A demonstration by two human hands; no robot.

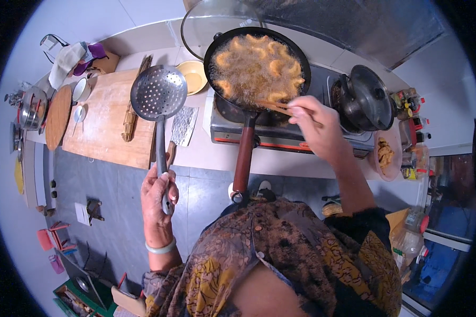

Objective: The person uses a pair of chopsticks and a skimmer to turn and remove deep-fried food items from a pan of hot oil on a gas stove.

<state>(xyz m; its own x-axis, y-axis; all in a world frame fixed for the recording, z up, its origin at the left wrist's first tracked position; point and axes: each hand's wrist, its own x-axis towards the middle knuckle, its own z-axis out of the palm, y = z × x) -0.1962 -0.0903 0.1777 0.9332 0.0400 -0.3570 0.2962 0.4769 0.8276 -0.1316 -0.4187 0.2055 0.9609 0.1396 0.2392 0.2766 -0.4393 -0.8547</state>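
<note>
My left hand [158, 192] grips the handle of a perforated metal skimmer [158, 93], its round bowl raised over the counter beside the wok. Wooden chopsticks [271, 105] are in my right hand [315, 125], their tips at the near rim of the black wok [306, 71]. Golden-brown pieces of food [275, 67] float in bubbling oil [246, 75], mostly around the sides. The wok stands on a gas stove [238, 132], and its reddish-brown handle [244, 158] points towards my body. No food is visible on the skimmer.
A glass lid [194, 29] leans behind the wok. Left are a yellow bowl [194, 77], a floured wooden board [103, 119] and a bundled bamboo brush [129, 123]. Right are a lidded pan [365, 99], a pink bowl with fried food [394, 166] and several bottles [420, 123].
</note>
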